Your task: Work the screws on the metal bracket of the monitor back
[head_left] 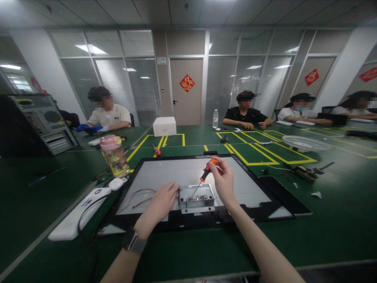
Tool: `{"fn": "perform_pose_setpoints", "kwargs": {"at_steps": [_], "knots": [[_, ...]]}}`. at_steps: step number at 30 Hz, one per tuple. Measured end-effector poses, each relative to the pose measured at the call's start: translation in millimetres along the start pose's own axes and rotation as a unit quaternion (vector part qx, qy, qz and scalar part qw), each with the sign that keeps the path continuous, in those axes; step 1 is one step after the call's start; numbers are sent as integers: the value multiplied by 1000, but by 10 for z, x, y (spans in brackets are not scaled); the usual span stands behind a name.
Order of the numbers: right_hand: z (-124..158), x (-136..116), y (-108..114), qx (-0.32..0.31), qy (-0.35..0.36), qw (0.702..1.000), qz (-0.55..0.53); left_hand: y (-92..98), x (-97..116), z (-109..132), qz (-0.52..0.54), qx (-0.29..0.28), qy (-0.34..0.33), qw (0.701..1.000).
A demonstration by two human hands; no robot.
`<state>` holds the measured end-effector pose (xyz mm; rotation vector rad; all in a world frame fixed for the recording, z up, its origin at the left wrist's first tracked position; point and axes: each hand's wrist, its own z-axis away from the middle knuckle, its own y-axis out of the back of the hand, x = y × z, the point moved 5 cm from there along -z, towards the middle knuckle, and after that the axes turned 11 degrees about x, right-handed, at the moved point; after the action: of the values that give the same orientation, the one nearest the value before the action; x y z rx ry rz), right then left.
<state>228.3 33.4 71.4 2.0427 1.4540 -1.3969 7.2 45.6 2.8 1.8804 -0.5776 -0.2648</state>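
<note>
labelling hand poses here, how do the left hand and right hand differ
The left hand lies flat, fingers against the metal box; the right hand is raised and curled around a screwdriver. The left hand holds nothing; the right hand grips the orange handle, tip down at the metal box. A watch sits on the left wrist; the right wrist is bare. Both are over the screen panel.
</note>
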Motion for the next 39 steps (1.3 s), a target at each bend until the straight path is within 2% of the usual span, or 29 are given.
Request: {"fn": "perform_pose_setpoints", "kwargs": {"at_steps": [6, 17, 22, 25, 28, 33, 36, 39], "knots": [[86, 2, -63, -30, 26, 999, 32, 26, 36, -2, -10, -16, 8, 1000], [164, 59, -124, -64, 29, 996, 54, -39, -21, -8, -12, -3, -3, 1000], [191, 14, -138, -76, 68, 993, 56, -29, -20, -3, -7, -2, -3, 1000], [239, -38, -172, -107, 86, 990, 41, -24, -13, -3, -2, 5, -5, 1000], [309, -82, -244, -174, 48, 984, -7, -37, -17, -5, -5, -2, -1, 1000], [388, -131, -339, -270, -48, 954, -123, -54, -41, -9, 14, 12, -9, 1000], [371, -60, -345, -269, -106, 944, -160, -85, -66, -7, 18, 10, -5, 1000], [328, 18, -323, -235, -143, 941, -194, -106, -73, -6, 16, 10, 0, 1000]]}}
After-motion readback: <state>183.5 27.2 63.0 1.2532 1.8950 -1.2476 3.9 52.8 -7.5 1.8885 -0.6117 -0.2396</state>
